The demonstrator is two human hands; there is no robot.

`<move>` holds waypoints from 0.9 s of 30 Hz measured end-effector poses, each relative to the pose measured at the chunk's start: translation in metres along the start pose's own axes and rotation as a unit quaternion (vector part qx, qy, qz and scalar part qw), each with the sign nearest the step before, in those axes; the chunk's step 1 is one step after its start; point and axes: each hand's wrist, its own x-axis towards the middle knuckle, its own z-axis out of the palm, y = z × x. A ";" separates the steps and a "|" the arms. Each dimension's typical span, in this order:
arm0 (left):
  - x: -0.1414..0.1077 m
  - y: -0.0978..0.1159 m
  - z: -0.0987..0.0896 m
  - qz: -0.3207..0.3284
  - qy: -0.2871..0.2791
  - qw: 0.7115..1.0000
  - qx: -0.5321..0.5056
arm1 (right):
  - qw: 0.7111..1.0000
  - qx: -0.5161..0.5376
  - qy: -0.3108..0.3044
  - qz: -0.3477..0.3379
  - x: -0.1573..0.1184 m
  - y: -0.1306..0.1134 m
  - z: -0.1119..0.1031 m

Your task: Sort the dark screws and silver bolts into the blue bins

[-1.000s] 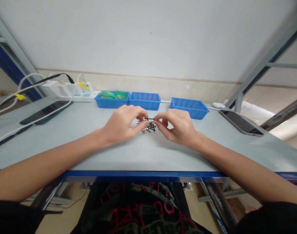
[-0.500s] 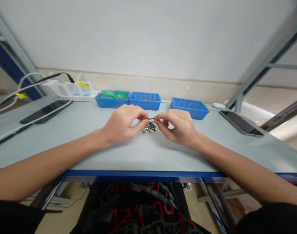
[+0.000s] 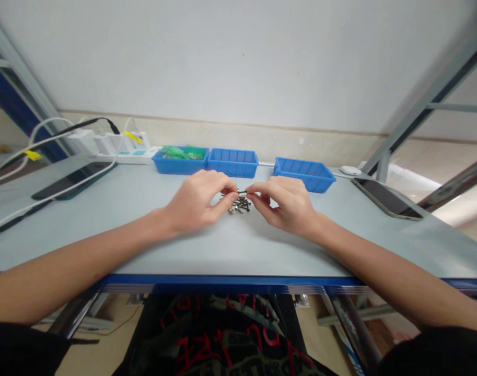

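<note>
The left hand [image 3: 201, 201] and the right hand [image 3: 287, 203] are facing each other just apart, their thumbs and fingertips pinching opposite ends of a small dark screw [image 3: 242, 192] and holding it level over a loose pile of screws [image 3: 240, 203] on the desk [image 3: 238, 248]. Behind them, the left blue bin [image 3: 181, 164] is holding green bags [image 3: 183, 152], while the middle blue bin [image 3: 233, 166] is sitting beside it and the right blue bin [image 3: 318, 183] is standing apart, near the right hand.
</note>
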 end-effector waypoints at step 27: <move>0.000 0.001 0.000 -0.015 -0.027 0.999 -0.009 | 1.000 -0.011 -0.008 0.010 -0.001 0.000 0.001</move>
